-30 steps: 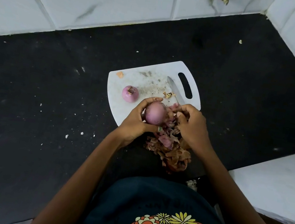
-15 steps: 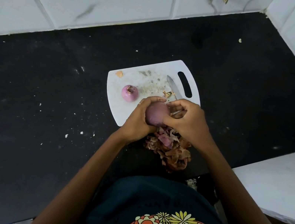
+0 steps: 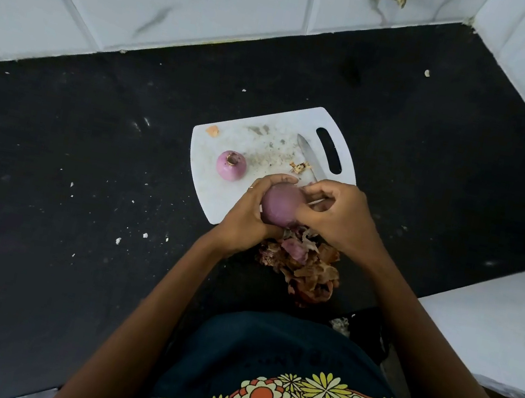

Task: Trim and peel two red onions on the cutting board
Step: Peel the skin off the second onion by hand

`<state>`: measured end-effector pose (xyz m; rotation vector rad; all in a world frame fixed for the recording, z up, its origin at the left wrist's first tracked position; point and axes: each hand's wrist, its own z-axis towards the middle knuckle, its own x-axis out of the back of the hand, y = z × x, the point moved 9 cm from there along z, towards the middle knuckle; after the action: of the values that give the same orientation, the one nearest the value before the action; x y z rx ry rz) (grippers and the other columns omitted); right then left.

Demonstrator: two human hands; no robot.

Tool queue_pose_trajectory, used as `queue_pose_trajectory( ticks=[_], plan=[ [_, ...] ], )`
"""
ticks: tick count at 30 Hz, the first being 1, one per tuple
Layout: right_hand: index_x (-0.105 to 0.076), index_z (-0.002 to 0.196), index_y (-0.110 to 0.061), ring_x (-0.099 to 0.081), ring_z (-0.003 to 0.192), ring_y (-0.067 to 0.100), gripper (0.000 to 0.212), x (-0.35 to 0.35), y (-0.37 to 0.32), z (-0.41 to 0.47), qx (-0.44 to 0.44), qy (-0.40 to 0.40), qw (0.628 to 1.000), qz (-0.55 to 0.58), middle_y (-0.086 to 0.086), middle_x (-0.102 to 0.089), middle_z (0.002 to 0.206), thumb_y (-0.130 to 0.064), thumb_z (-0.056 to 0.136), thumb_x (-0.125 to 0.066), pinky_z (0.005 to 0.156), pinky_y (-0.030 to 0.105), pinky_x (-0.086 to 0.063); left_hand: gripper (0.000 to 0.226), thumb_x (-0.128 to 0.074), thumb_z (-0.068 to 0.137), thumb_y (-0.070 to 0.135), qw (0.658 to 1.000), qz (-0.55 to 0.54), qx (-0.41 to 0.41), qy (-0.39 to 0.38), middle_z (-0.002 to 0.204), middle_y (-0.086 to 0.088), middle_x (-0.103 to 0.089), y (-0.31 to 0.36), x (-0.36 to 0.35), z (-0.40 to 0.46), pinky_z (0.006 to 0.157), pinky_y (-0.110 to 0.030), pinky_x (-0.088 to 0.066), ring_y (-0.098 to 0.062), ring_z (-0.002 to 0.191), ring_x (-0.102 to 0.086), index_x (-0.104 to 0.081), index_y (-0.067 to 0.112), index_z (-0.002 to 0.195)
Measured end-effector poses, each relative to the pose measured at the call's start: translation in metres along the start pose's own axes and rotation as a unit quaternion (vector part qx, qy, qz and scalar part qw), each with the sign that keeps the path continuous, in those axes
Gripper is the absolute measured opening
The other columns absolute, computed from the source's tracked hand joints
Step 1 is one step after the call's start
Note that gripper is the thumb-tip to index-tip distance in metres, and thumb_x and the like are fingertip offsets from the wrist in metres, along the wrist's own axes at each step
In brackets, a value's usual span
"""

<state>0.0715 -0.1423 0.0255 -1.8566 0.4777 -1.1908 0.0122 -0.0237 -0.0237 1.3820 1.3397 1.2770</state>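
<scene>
Nearest me at 6 o'clock there's one pile of peels [image 3: 303, 268] on the black counter [image 3: 79, 203]. Just past it my left hand [image 3: 252, 211] cups one onion [image 3: 282, 207] over the board's [image 3: 219, 202] near edge, fingers wrapped round it, and my right hand [image 3: 337, 218] pinches at its 3 o'clock side. Second onion [image 3: 231, 165] sits peeled on the board at 10 o'clock. One knife [image 3: 309, 161] lies farther out at 1 o'clock, plus one orange scrap [image 3: 212, 130].

one peeled onion [image 3: 231, 165] upright on white board [image 3: 215, 204]; second purple onion [image 3: 281, 208] above near edge
</scene>
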Motion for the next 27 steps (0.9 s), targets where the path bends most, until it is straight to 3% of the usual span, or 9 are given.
queue_pose_trajectory(
  ticks=[2,5,6,9,12,19,22,27],
  plan=[
    [-0.075,0.096,-0.009,-0.066,0.069,0.002,0.027,0.003,0.002,0.001,0.0,0.01,1.0,-0.002,-0.002,-0.073,0.084,-0.015,0.069,-0.074,0.063,0.011,-0.051,0.08,-0.075,0.062,-0.017,1.0,-0.013,0.011,-0.006,0.131,-0.012,-0.049,-0.001,-0.002,0.0,0.088,-0.019,-0.05,-0.016,0.116,-0.056,-0.045,0.011,0.131],
    [-0.076,0.08,-0.006,-0.071,0.069,0.018,0.01,0.013,0.004,0.003,0.016,0.044,0.999,0.025,0.005,-0.073,0.074,-0.005,0.078,-0.066,0.07,0.041,-0.06,0.081,-0.072,0.061,-0.023,0.999,-0.026,0.023,-0.004,0.126,-0.004,-0.051,-0.002,-0.003,0.0,0.084,-0.017,-0.05,-0.013,0.112,-0.056,-0.043,0.012,0.128],
    [-0.076,0.079,-0.007,-0.071,0.07,0.02,0.012,0.013,0.004,0.004,0.016,0.043,0.998,0.032,0.005,-0.073,0.073,-0.003,0.079,-0.065,0.072,0.045,-0.059,0.081,-0.071,0.061,-0.023,0.999,-0.033,0.027,0.002,0.125,-0.002,-0.051,-0.003,-0.001,-0.001,0.084,-0.018,-0.05,-0.014,0.112,-0.056,-0.043,0.013,0.128],
    [-0.075,0.093,-0.012,-0.07,0.079,0.01,0.015,0.004,-0.002,0.001,0.015,0.004,0.998,0.056,-0.001,-0.073,0.084,-0.01,0.078,-0.073,0.08,0.031,-0.058,0.078,-0.069,0.063,-0.025,0.998,-0.049,0.03,0.019,0.118,0.002,-0.053,-0.005,0.005,-0.002,0.08,-0.017,-0.051,0.0,0.102,-0.059,-0.042,0.012,0.127],
    [-0.071,0.101,-0.012,-0.065,0.076,-0.001,0.029,-0.007,-0.004,-0.004,0.011,-0.007,0.997,0.074,-0.004,-0.071,0.091,-0.021,0.076,-0.08,0.074,0.016,-0.054,0.074,-0.067,0.065,-0.026,0.999,-0.034,0.015,0.011,0.117,-0.001,-0.053,0.001,0.006,-0.002,0.078,-0.017,-0.051,0.005,0.097,-0.061,-0.042,0.009,0.126],
    [-0.07,0.089,-0.013,-0.061,0.066,-0.005,0.018,-0.008,-0.001,-0.002,0.007,0.012,0.998,0.061,-0.006,-0.07,0.081,-0.015,0.073,-0.079,0.062,0.008,-0.046,0.072,-0.068,0.065,-0.025,1.0,-0.006,-0.007,0.011,0.122,-0.006,-0.052,-0.001,0.007,-0.002,0.084,-0.017,-0.05,0.0,0.105,-0.059,-0.044,0.003,0.127],
    [-0.069,0.085,-0.015,-0.062,0.067,0.0,0.017,-0.007,0.0,0.0,0.009,0.007,0.998,0.055,-0.005,-0.069,0.079,-0.013,0.072,-0.078,0.062,0.013,-0.05,0.073,-0.07,0.065,-0.024,1.0,-0.012,-0.007,0.007,0.126,-0.009,-0.051,0.0,0.005,-0.002,0.087,-0.019,-0.05,-0.01,0.111,-0.058,-0.044,0.005,0.127],
    [-0.071,0.075,-0.018,-0.069,0.072,0.018,0.019,0.0,0.014,0.004,-0.014,0.02,0.992,0.123,-0.001,-0.072,0.075,0.001,0.074,-0.07,0.075,0.041,-0.06,0.075,-0.068,0.062,-0.026,1.0,-0.019,0.001,0.013,0.119,0.008,-0.052,0.001,0.006,-0.004,0.083,-0.013,-0.047,0.009,0.105,-0.055,-0.045,0.011,0.124]
  ],
)
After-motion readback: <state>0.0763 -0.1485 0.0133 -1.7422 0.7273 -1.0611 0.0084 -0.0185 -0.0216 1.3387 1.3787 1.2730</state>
